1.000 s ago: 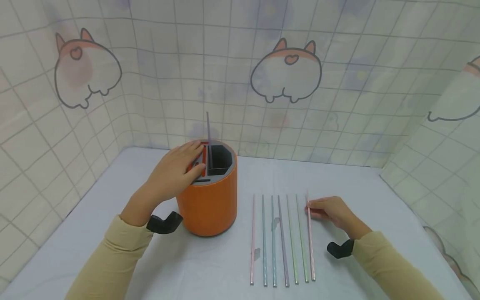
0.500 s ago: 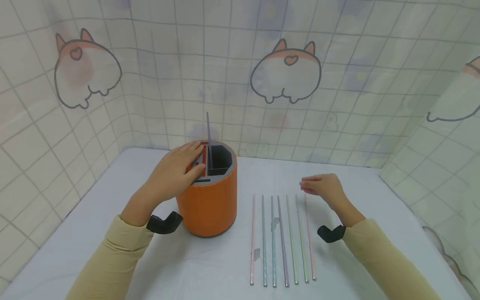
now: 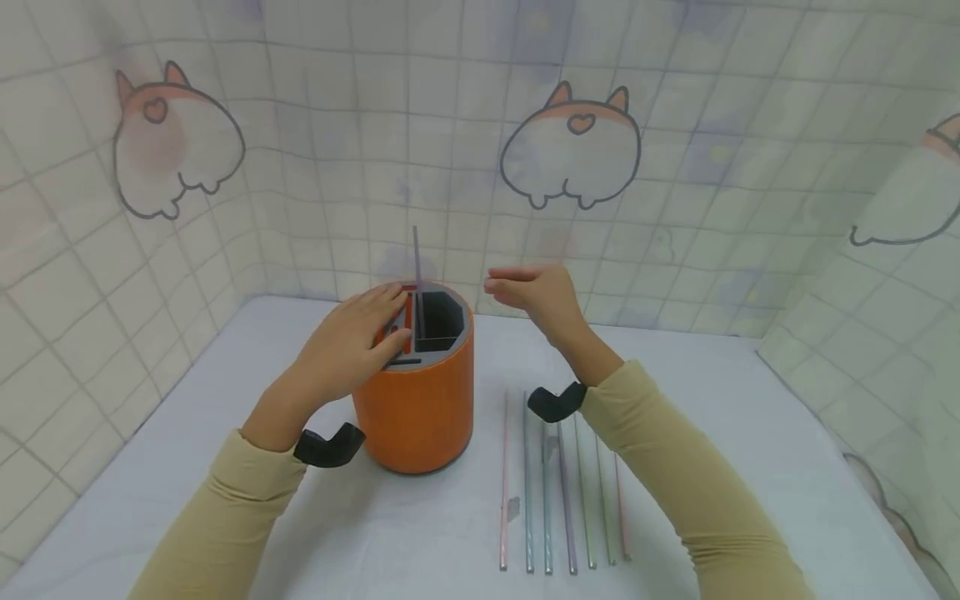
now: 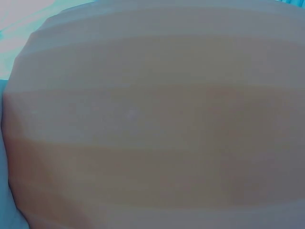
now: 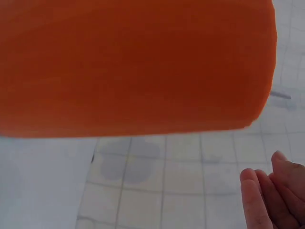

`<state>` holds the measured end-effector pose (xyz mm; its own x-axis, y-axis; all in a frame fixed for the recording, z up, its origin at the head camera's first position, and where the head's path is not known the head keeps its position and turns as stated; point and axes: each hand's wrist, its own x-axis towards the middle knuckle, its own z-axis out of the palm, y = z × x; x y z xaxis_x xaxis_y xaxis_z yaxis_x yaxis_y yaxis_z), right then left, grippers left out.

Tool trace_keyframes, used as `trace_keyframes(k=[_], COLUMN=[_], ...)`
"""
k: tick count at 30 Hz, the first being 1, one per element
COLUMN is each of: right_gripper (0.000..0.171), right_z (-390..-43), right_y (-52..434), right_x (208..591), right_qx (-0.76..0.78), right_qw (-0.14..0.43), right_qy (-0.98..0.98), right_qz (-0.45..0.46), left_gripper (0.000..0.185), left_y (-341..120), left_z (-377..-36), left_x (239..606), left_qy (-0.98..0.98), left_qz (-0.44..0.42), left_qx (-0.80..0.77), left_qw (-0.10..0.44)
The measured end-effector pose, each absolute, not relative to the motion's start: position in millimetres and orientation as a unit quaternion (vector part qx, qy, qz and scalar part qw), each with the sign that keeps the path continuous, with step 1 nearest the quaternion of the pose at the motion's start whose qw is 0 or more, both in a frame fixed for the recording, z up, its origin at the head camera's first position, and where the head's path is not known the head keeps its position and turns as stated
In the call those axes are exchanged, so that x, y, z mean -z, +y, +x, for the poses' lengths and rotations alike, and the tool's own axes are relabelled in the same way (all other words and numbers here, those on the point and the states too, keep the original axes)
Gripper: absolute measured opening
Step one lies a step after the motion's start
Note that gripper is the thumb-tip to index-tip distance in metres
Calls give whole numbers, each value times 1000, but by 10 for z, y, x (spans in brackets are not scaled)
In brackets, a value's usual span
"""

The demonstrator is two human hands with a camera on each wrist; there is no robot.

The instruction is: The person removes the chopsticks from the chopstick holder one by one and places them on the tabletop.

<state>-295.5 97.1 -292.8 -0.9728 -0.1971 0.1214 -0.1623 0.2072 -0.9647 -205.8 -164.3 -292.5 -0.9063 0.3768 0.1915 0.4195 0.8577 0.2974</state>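
Observation:
My left hand [image 3: 348, 342] rests on top of an orange cylindrical holder [image 3: 420, 417], its fingers over the grey divided top. A slim purple stick [image 3: 417, 254] stands upright in the holder's open compartment. My right hand [image 3: 536, 296] is in the air to the right of the holder, with thumb and fingers extended and nothing between them. In the right wrist view, the holder's orange wall [image 5: 138, 62] looms above the right hand's fingers [image 5: 257, 205]. Several pastel sticks, among them a pink one [image 3: 504, 500] and a purple one [image 3: 567, 508], lie side by side on the table.
A white cloth covers the table [image 3: 405, 533]. Behind it hangs a gridded curtain [image 3: 450, 150] with cartoon animals, which continues along both sides. My right sleeve [image 3: 682, 483] passes over part of the stick row. A blurred brownish surface [image 4: 157, 119] fills the left wrist view.
My right hand let go of the rightmost pink stick, leaving it on the table, then rose and moved left towards the holder. The left hand stayed in place.

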Motion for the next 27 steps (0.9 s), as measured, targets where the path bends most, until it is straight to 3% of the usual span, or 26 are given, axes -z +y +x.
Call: trace_keyframes(k=[12,20,27], right_gripper=[32,29,27], right_z=[-2959,-2938,-2829], right_y=[205,121,334], right_x=[2676,2631,2325], right_qx=[631,627,667], right_qw=[2,30,-13], right_qy=[761,768,727], right_qz=[-151,-126,-160], left_gripper=[61,60,61], left_y=[-1643,-1642,-1638], left_z=[-2066,-2065,-2061], left_x=[2934,2945,2944], left_qy=[-961,-960,-960], left_qz=[-204,-209,-208], left_qx=[171,171,174], left_qw=[73,77,73])
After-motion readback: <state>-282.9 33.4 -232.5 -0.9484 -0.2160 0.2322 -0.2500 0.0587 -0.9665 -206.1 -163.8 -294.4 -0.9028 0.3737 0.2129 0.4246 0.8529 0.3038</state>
